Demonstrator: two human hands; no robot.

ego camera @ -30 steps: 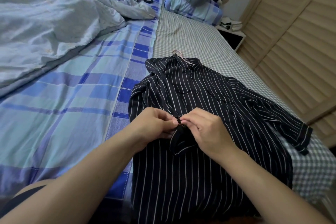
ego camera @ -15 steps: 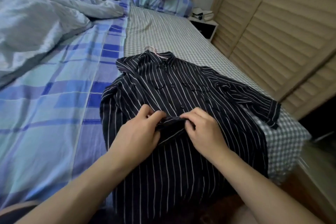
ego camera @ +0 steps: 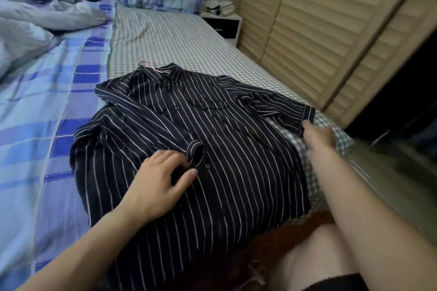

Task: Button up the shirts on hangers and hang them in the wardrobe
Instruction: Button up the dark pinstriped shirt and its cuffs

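The black short-sleeved shirt with thin white stripes point(ego camera: 212, 149) lies face up across the near edge of the grey-and-white checked bed sheet point(ego camera: 170, 40), its collar pointing away from the person and a pale pink hanger hook point(ego camera: 147, 64) just showing beyond the collar; the louvred wooden wardrobe doors point(ego camera: 319, 21) stand just beyond the shirt's far sleeve. The left hand point(ego camera: 157, 184) rests on the shirt's front beside the button placket, fingers spread and loosely bent, gripping nothing; the right hand point(ego camera: 316, 136) reaches to the cuff of the far sleeve, but blur hides whether it pinches the cloth. The fabric looks thin, limp and light, likely to slide and bunch; lifting by the hanger hook would probably carry it best, since cloth alone would sag.
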